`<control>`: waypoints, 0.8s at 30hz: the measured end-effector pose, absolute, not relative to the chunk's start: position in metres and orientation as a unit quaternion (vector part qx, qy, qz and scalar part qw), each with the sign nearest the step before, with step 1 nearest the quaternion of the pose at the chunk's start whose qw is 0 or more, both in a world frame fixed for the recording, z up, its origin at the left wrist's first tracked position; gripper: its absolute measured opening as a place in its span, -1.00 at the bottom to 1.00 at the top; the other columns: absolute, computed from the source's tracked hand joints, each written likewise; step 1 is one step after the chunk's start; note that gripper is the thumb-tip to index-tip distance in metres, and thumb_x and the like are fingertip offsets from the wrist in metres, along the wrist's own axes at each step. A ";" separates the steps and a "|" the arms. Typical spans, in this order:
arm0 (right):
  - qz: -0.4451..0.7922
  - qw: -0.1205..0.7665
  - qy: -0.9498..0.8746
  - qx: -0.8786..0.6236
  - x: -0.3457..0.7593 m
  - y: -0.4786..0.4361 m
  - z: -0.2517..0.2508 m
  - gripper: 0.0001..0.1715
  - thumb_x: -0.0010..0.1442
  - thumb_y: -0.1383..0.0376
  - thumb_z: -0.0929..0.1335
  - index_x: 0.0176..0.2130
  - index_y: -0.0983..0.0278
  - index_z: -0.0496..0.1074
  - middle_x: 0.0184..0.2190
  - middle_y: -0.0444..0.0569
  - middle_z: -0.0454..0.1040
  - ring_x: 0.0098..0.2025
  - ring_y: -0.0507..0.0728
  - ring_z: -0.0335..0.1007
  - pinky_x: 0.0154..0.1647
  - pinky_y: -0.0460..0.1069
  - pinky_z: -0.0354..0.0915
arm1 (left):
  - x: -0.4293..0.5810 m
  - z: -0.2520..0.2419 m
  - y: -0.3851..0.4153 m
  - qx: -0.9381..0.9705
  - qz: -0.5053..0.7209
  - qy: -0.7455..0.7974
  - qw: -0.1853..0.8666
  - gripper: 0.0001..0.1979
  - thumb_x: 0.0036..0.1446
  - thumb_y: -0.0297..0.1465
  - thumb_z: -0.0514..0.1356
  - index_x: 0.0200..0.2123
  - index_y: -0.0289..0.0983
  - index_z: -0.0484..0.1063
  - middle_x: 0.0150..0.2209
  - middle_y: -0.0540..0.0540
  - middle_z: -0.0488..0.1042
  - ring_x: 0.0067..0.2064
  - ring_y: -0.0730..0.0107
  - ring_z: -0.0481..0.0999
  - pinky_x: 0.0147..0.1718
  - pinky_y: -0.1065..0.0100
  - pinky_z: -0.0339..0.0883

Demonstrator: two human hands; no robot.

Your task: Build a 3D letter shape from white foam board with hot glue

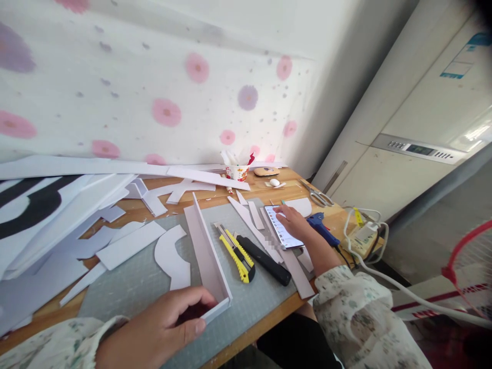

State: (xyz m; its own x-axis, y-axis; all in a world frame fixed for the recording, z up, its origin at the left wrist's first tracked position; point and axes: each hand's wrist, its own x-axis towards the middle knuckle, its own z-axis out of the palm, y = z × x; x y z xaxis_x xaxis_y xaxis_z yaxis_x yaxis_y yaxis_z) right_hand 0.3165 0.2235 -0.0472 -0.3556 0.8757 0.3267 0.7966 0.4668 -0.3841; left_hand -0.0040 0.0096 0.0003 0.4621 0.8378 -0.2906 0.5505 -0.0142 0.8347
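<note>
My left hand (165,323) is at the near edge of the table, fingers and thumb closed on the near end of a long white foam-board channel piece (205,251) that lies on the grey cutting mat (146,279). My right hand (294,220) rests on a lit phone (280,228) lying flat on the mat, fingers stretched toward the screen's upper part. Between the two hands lie a yellow utility knife (236,252) and a black-handled knife (263,260).
Many cut white foam-board pieces (126,246) cover the table's left and back. A blue glue gun (322,229), scissors (317,193), a paper cup (237,171) and a power strip with cords (363,236) are at the right. A red fan guard (469,261) stands beyond.
</note>
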 end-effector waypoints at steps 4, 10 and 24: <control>0.081 0.283 -0.805 -0.515 0.318 0.217 -0.044 -0.78 0.25 0.25 0.21 -0.13 0.23 0.35 -0.04 0.06 0.50 0.05 0.24 0.34 0.07 0.17 0.22 | -0.004 0.001 0.010 0.694 0.152 0.498 0.497 -0.62 0.18 -0.08 0.06 -0.11 -0.17 0.45 -0.15 0.00 0.52 -0.13 0.25 0.45 -0.16 0.41 0.32; 0.080 0.342 -0.758 -0.549 0.329 0.188 -0.051 -0.70 0.33 0.17 0.10 -0.11 0.22 0.28 -0.07 0.07 0.51 -0.03 0.20 0.41 -0.01 0.14 0.29 | -0.004 0.001 0.012 0.703 0.140 0.475 0.511 -0.63 0.20 -0.07 0.04 -0.13 -0.19 0.43 -0.15 0.00 0.51 -0.13 0.26 0.45 -0.17 0.41 0.30; 0.080 0.233 -0.792 -0.558 0.312 0.217 -0.043 -0.75 0.21 0.32 0.22 -0.10 0.26 0.32 -0.02 0.11 0.48 0.07 0.26 0.32 0.09 0.18 0.19 | -0.004 -0.003 0.011 0.700 0.170 0.475 0.506 -0.63 0.18 -0.07 0.07 -0.12 -0.18 0.45 -0.19 0.01 0.53 -0.16 0.26 0.47 -0.18 0.42 0.30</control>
State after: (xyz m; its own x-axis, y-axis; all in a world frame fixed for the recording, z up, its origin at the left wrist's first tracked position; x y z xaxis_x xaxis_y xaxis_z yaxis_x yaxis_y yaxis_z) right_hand 0.3124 0.2169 -0.0426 -0.2683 0.9215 0.2809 0.8469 0.3646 -0.3870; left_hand -0.0044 0.0108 -0.0035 0.4918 0.8361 -0.2431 0.4925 -0.0369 0.8695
